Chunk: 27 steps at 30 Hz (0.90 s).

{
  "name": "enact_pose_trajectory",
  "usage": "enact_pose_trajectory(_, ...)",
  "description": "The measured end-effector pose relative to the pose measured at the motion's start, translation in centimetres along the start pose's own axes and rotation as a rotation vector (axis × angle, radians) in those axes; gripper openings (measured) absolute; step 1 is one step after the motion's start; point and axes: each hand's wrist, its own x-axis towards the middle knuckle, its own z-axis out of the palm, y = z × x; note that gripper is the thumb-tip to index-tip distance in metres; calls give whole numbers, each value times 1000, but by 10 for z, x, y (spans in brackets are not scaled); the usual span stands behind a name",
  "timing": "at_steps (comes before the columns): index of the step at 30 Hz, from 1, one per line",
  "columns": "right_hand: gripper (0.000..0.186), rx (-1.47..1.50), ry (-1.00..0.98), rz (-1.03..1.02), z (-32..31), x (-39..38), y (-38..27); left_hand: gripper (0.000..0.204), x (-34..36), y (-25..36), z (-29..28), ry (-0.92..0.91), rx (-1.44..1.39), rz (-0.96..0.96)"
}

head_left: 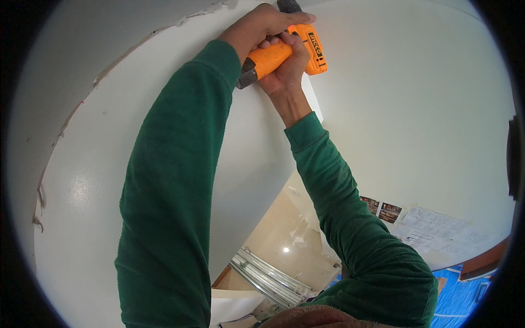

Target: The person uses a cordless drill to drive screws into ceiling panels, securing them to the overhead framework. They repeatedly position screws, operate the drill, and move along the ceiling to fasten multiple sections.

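An orange and black cordless power tool (317,54) is held up at the top of the view against a white panel (82,191). My left hand (262,24) reaches over it from the left, thumb stretched across toward its black upper end and fingers curled onto it. My right hand (290,63) comes from below, wrapped round the orange body between the black lower-left end and the right-hand section. Both forearms are in green sleeves. What the tool's tip touches cannot be made out.
A pale wall (415,109) with taped papers (437,229) fills the right. Long metal profiles (268,276) lie below on a glossy floor (292,218). Blue sheeting (454,295) is at the lower right. A ragged seam (71,117) runs along the panel's left side.
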Motion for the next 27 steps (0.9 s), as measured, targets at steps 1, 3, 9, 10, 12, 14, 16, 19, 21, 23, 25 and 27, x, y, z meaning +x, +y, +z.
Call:
enact_pose_trajectory(1,12,4,-4,5,0,0,2,91,-1,-2,-1,5,-10,-11)
enact_pose_trajectory(3,12,6,-9,9,-2,1,4,91,-2,-3,-2,0,-42,-11)
enact_pose_trajectory(9,13,1,-10,15,-4,1,-1,89,-11,6,-2,-10,-48,-12)
enact_pose_trajectory(10,13,2,-3,18,-4,1,0,89,-11,5,-3,-6,-34,-21)
enact_pose_trajectory(12,13,0,-1,16,-4,0,1,88,-9,3,-2,6,-27,-18)
enact_pose_trajectory(14,13,-5,-13,7,-3,-2,3,87,-9,-2,-1,22,-38,6)
enact_pose_trajectory(16,13,-10,12,14,-3,-2,0,85,-10,1,0,15,-42,4)
enact_pose_trajectory(19,13,-13,-6,21,-5,1,3,83,-5,-1,-2,13,-22,-39)
enact_pose_trajectory(21,13,-16,-17,16,-7,3,2,83,-6,1,-1,20,-25,-51)
enact_pose_trajectory(23,12,-25,-10,4,-7,1,-1,84,-15,8,2,33,-53,-35)
enact_pose_trajectory(25,11,-11,-6,24,-6,-1,1,86,-15,4,1,42,-54,-29)
enact_pose_trajectory(27,11,-6,-4,28,-6,-1,1,86,-18,4,-1,23,-43,-39)
